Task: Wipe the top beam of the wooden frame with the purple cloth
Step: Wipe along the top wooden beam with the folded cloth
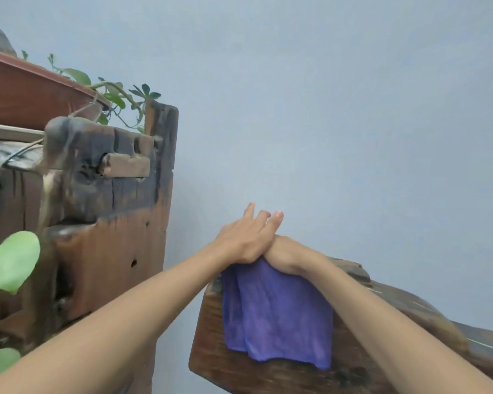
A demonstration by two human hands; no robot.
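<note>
Right hand [289, 255] pressing purple cloth [276, 317], top beam [353, 345]

Both arms stretch forward; the left hand [246, 237], fingers loosely spread, lies flat over the right hand [289, 255], which curls downward.

Open gap between tall wooden post [143, 223] (left) and top beam [268, 376]; bare wall [353, 109] behind.
</note>
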